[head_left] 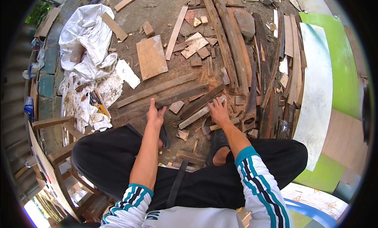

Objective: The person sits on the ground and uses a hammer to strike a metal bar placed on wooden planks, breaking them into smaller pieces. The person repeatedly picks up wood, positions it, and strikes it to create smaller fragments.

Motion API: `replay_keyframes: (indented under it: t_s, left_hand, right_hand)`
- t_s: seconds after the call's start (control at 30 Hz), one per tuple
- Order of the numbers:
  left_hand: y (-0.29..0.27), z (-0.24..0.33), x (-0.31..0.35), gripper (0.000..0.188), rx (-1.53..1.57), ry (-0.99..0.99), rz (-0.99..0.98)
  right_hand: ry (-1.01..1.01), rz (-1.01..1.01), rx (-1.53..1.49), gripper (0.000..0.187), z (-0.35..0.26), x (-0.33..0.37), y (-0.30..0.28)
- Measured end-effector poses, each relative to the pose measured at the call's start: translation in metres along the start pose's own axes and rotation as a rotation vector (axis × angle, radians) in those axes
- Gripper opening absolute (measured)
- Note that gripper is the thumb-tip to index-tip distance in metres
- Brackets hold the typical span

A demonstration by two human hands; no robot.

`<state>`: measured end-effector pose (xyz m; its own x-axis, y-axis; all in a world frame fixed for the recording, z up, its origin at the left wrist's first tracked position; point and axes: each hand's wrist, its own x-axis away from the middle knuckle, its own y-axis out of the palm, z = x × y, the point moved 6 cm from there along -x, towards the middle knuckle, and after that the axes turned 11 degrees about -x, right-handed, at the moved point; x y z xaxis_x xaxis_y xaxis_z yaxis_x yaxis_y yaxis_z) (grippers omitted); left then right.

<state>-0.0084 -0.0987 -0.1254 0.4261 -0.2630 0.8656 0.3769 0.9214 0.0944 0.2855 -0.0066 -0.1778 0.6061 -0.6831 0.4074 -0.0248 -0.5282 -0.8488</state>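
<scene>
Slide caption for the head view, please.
Right hand on a pale wood strip, left hand open near a dark plank, handsaw to the right.

A pale wooden strip (195,117) slants from the right hand (219,111).

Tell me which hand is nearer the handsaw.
Right. The right hand is just left of the handsaw; the left hand is farther left, beyond the right hand.

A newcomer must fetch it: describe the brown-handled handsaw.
From the long, pale, glossy sheet on the right, go left past the brown wooden planks. Beside the right hand lies the brown-handled handsaw, its holed grip unlike any plain plank.
</scene>
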Motion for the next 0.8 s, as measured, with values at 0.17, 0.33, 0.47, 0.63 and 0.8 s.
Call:
replay_keyframes:
  t_s: [0.17, 0.33, 0.47, 0.63, 0.8]
  left_hand:
    - [-0.003, -0.002, 0.006, 0.061, -0.025, -0.005, -0.015]
    - [-0.004, -0.005, 0.011, 0.061, -0.081, -0.039, -0.014]
    - [-0.003, -0.002, -0.008, 0.061, -0.111, -0.041, 0.025]
    - [0.018, -0.004, -0.027, 0.065, -0.144, -0.038, 0.137]
    - [0.050, -0.011, -0.060, 0.062, -0.134, -0.082, 0.128]
  right_hand:
    - [0.037, -0.195, -0.030, 0.050, -0.004, 0.001, -0.005]
    - [0.165, -0.091, 0.056, 0.067, -0.001, 0.015, 0.023]
    - [0.466, 0.227, -0.157, 0.071, 0.036, 0.039, -0.008]
    - [1.513, 0.488, -0.493, 0.079, 0.140, 0.130, -0.003]
    - [1.697, 0.618, -1.230, 0.085, 0.222, 0.192, 0.069]
